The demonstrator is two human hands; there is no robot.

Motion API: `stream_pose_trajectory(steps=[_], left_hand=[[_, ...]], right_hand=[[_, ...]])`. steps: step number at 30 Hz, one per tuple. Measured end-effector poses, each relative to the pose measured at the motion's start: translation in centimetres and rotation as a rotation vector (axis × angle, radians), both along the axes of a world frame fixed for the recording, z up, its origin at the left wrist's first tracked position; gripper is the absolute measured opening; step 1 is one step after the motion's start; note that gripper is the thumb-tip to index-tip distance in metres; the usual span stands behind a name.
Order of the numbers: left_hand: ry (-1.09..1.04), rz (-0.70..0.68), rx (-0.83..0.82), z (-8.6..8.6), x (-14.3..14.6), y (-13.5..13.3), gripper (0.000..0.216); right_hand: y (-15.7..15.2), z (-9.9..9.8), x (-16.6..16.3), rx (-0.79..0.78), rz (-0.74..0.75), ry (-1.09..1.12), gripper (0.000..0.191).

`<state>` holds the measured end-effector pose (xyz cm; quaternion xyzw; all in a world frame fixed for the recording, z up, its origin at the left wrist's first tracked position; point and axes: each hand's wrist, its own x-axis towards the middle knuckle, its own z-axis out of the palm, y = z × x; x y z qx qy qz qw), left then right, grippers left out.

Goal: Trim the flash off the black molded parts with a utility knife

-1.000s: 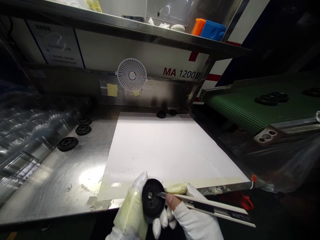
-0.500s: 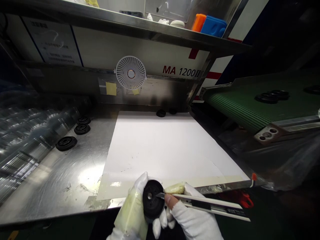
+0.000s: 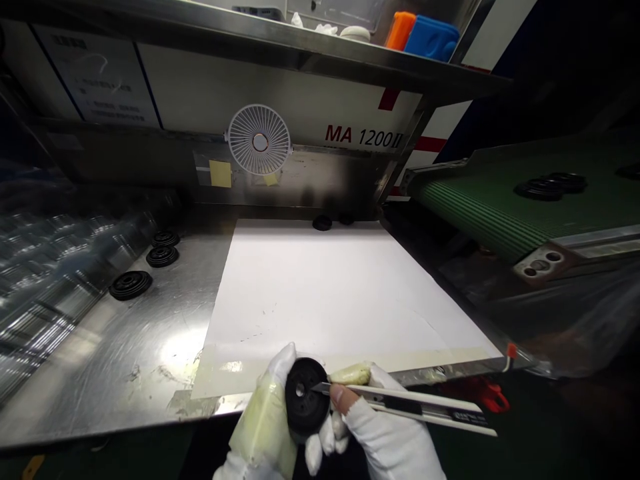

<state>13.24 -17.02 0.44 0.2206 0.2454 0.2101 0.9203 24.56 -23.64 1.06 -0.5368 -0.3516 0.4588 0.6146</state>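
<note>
My left hand (image 3: 260,427) is closed around a black rubber disc (image 3: 303,405), just over the near edge of the white paper (image 3: 320,293). My right hand (image 3: 387,437) grips a utility knife (image 3: 405,407), its blade touching the disc's face. More discs (image 3: 131,285) lie farther off on the steel surface (image 3: 150,347).

Two hands are at work: the left hand (image 3: 263,430) is gripping one black moulded disc (image 3: 303,405), and the right hand (image 3: 393,443) is gripping one utility knife (image 3: 415,407). Three more discs (image 3: 163,256) are lying on the worktop (image 3: 110,360), two (image 3: 323,223) are sitting beyond the white sheet (image 3: 325,293), and the green conveyor belt (image 3: 480,213) is carrying perhaps three stacks (image 3: 550,187).
</note>
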Motion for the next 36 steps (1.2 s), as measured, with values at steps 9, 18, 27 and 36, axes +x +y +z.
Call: stream_pose_trajectory(steps=[9, 18, 27, 36], left_hand=[[0.033, 0.013, -0.021, -0.3, -0.2, 0.1, 0.058], [0.013, -0.012, 0.009, -0.5, 0.0, 0.3, 0.061], [-0.003, 0.045, -0.052, 0.5, -0.1, 0.6, 0.059], [0.027, 0.262, 0.172, 0.6, -1.0, 1.0, 0.034]], right_hand=[[-0.1, 0.6, -0.4, 0.013, -0.038, 0.027, 0.017], [-0.1, 0.6, -0.6, -0.012, -0.062, 0.026, 0.02], [0.4, 0.7, 0.4, -0.061, -0.063, 0.032, 0.027], [0.7, 0.8, 0.8, -0.018, -0.133, 0.197, 0.029]])
